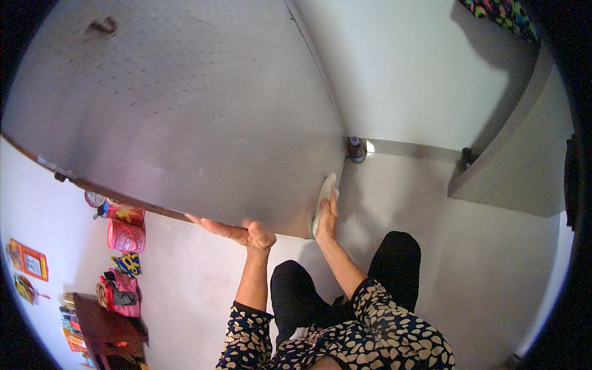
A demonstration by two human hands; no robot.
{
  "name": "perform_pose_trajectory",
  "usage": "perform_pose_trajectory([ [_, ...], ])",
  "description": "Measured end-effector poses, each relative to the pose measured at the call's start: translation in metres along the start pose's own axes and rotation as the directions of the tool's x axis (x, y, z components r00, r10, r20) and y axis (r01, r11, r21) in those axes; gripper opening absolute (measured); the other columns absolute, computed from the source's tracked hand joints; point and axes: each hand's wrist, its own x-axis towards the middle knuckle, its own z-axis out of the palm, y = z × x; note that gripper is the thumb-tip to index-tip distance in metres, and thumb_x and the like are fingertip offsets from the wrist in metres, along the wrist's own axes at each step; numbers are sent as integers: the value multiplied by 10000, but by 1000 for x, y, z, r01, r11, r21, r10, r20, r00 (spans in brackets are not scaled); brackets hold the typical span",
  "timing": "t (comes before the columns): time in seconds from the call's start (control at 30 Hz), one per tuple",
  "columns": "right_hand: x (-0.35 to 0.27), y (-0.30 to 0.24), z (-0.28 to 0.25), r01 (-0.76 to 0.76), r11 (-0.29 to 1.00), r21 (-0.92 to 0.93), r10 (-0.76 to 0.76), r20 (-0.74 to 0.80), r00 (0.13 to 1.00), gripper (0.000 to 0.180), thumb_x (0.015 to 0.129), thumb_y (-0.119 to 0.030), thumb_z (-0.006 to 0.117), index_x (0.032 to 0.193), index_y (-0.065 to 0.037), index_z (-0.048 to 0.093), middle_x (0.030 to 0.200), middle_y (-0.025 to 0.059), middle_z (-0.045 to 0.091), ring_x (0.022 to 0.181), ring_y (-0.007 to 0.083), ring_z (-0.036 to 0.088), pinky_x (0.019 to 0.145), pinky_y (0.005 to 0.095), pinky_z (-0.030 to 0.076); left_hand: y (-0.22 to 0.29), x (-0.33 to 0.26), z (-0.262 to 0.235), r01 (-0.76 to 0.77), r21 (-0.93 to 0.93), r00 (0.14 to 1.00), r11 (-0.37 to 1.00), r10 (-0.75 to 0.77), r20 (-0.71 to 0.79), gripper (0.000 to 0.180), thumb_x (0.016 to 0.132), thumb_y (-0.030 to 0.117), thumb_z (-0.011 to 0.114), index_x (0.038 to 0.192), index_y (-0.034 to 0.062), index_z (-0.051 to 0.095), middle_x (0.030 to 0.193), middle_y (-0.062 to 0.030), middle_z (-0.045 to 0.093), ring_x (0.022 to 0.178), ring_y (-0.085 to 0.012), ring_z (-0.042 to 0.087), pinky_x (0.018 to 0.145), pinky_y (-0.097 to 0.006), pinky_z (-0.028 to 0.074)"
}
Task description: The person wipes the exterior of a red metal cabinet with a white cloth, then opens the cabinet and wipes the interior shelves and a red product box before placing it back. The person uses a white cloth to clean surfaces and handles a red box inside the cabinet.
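Note:
A large grey metal cabinet [203, 123] with rows of small slots takes up the upper left of the view. My left hand [243, 234] lies against its near lower edge, fingers stretched out to the left and thumb apart; some fingers are partly hidden. My right hand [328, 216] presses a folded white cloth [324, 197] to the near right corner, with the fingers closed over it. Both forearms reach up from patterned sleeves.
A dark bottle [356, 150] stands on the floor by the wall, beyond the cabinet's right side. A grey partition [518, 148] rises at the right. Along the left are a pink tin [126, 236], bags [120, 293] and a dark brown wooden stand [108, 327].

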Motion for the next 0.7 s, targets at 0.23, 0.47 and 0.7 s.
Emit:
perform_pose_trajectory([
  [0.23,-50,-106,36,546,836,-52,-533,162,831,549,938,-319,383,1394,-24,307,1405,207,342,1288,374,301,1068,461,201,4,7,14,-116,61,993,991,113,45,756,909,494,409,1470,157,29,1494,-198,-123,1394,-339,-81,1105,-508,40],
  [0.47,-70,-219,71,913,378,156,-910,244,335,430,908,-263,461,1260,-19,503,1345,228,393,1234,378,363,1013,469,290,-4,2,7,-153,48,988,987,152,27,839,858,605,411,1458,89,132,1503,-225,14,1396,-365,7,1100,-524,36],
  [0.7,-65,-181,46,972,162,172,-919,384,86,390,882,-237,507,1238,-80,514,1383,248,323,1249,457,315,1010,567,269,-14,-9,-1,-139,-12,989,990,140,55,1154,667,797,489,1437,9,144,1495,-247,36,1395,-370,15,1088,-541,29],
])
